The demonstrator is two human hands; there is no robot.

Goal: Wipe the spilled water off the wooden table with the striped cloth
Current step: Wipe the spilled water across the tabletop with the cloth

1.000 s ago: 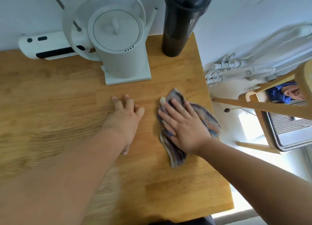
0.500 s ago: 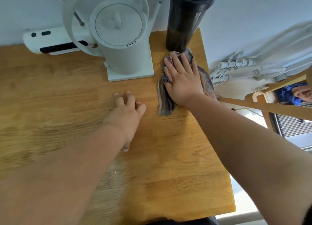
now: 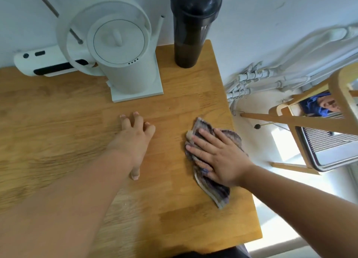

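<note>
Head view: right hand (image 3: 219, 157) is pressing flat, fingers spread, on the striped cloth (image 3: 213, 188) near the wooden table (image 3: 174, 219) right edge. Left hand (image 3: 133, 139) is bracing, fingers loosely bent, holding nothing. Risk: a rightward stroke is likely pushing cloth off the edge; a far stroke may bump the dark bottle (image 3: 190, 34). Open wood lies toward the kettle (image 3: 124, 60).

A pale wall (image 3: 271, 15) runs across twelve o'clock. At three o'clock, white pipes (image 3: 257, 79) meet a sunlit floor (image 3: 259, 141) beside a wooden chair frame (image 3: 302, 122).
</note>
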